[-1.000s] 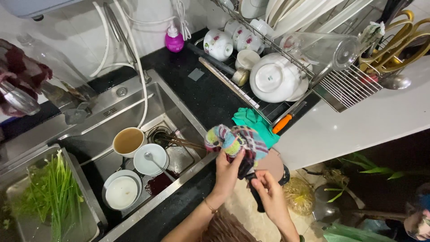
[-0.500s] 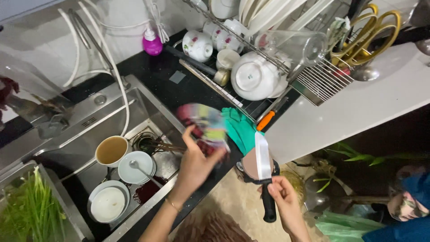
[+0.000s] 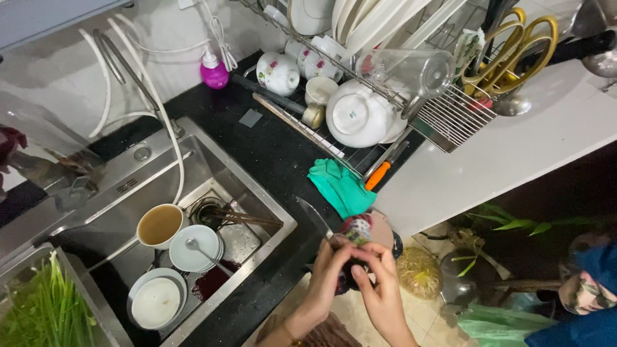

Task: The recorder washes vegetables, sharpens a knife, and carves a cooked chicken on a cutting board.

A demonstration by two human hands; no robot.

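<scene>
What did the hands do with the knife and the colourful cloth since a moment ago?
Half a second ago the right hand held the knife blade up, apart from the cloth that the left hand lifted. Now both hands have come together at the counter edge, the cloth bunched around the handle end, blade pointing toward the sink. The green gloves and the dishes in the sink stayed put.

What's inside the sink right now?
The sink holds a brown-filled mug, a spoon on stacked plates, a white bowl, chopsticks and dark red liquid. The dishes hide much of its bottom.
</scene>
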